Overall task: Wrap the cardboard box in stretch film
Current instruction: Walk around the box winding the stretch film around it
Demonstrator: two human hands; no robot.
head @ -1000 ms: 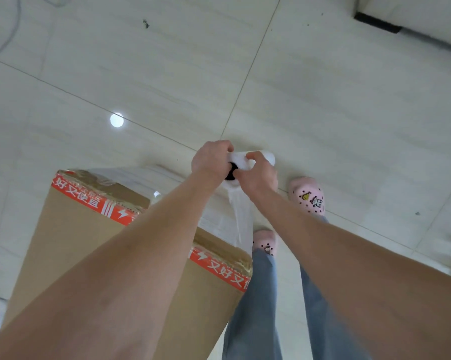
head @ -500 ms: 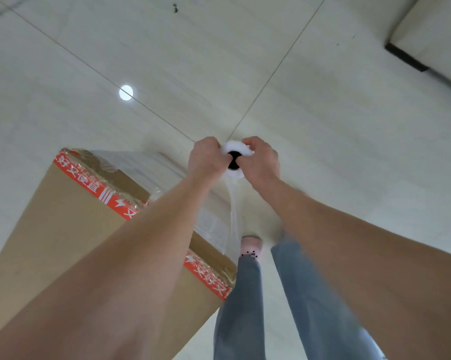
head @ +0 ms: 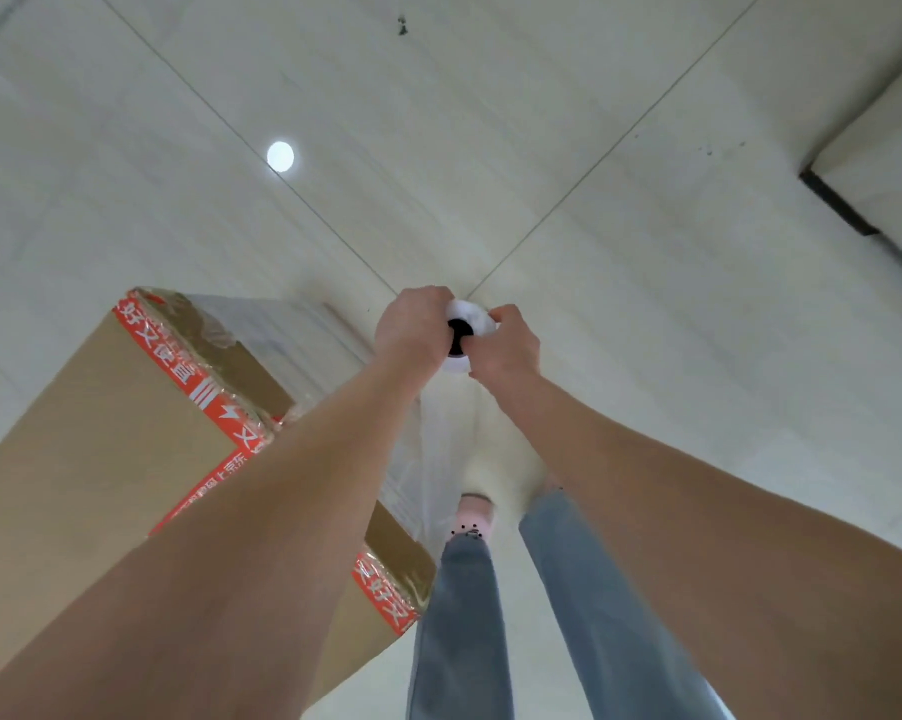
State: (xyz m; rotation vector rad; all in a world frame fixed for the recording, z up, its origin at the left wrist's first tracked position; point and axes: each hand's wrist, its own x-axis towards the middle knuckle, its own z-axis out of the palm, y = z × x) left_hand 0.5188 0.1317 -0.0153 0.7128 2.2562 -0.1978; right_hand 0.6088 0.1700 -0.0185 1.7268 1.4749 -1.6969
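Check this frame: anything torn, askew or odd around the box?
Nothing clearly wrong. The left hand and right hand grip the film roll; the film runs from it down to the cardboard box with no visible tear. The film over the box's top edge is wrinkled. A small dark mark shows on the floor beyond.

The room is evenly bright under soft overhead light. One round lamp reflection [head: 280, 156] glares off the glossy floor [head: 646, 356] at far left. Shadows are faint, with blurred edges. The stretch film [head: 282, 324] over the cardboard box [head: 100, 449] carries a pale sheen, and the white film roll [head: 467, 310] looks washed out. The near forearms [head: 230, 563] loom large and soft, the floor seams fan apart towards the edges, and fine detail is smeared throughout.
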